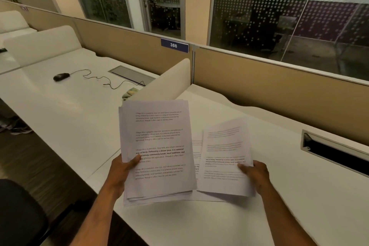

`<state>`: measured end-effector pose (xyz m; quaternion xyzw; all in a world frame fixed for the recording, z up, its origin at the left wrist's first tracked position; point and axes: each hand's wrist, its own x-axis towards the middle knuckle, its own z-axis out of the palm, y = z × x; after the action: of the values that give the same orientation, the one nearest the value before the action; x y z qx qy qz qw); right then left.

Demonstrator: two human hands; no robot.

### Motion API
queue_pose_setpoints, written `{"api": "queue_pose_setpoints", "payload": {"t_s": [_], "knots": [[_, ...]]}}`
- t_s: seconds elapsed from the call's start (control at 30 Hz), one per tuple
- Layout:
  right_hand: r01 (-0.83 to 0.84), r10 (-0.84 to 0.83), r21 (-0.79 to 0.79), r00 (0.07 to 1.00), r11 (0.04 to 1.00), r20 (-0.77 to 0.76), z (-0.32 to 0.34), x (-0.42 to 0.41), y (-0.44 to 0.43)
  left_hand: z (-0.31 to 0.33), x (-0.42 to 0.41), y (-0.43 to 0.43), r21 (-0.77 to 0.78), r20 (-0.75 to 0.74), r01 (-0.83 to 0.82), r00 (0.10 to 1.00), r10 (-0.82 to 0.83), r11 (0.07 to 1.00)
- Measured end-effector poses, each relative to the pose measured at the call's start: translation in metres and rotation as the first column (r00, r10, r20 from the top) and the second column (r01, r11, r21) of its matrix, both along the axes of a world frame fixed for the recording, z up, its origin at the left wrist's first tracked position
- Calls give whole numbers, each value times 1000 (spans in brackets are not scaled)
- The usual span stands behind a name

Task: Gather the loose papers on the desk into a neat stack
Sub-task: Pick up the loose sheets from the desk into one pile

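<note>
A bundle of several printed sheets [159, 142] is lifted above the white desk [279, 195], held at its left edge by my left hand [121, 171], thumb on top; its lower edges are uneven. My right hand [254, 173] grips a single printed sheet [223, 152] by its right edge, raised and blurred, just right of the bundle. Beneath and between them another sheet [196, 156] lies flat on the desk, mostly hidden.
A tan partition [279, 80] with a "386" plate [174, 45] runs behind. A low white divider [169, 80] separates the neighbouring desk, which holds a wired mouse [61, 76]. A cable slot [335, 154] opens at the right. A dark chair [18, 211] sits lower left.
</note>
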<state>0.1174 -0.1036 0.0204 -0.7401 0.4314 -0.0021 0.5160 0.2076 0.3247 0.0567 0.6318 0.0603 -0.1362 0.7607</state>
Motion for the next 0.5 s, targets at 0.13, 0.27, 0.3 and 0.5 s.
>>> {"api": "queue_pose_setpoints", "payload": {"t_s": [0.13,0.27,0.3,0.5], "knots": [[-100,60,-177,974,979,-218,-12,17,39,-3,4,2,6,-8,-9,1000,9,1000],[-143,48,-319,957,937,-288,-18,20,79,-7,8,4,8,-19,-9,1000,10,1000],[-153,55,-317,953,936,-298,-18,23,84,-8,9,5,7,-22,-11,1000,11,1000],[-43,27,-43,949,998,-314,-17,38,70,-12,13,1,8,-43,3,999,-3,1000]]}}
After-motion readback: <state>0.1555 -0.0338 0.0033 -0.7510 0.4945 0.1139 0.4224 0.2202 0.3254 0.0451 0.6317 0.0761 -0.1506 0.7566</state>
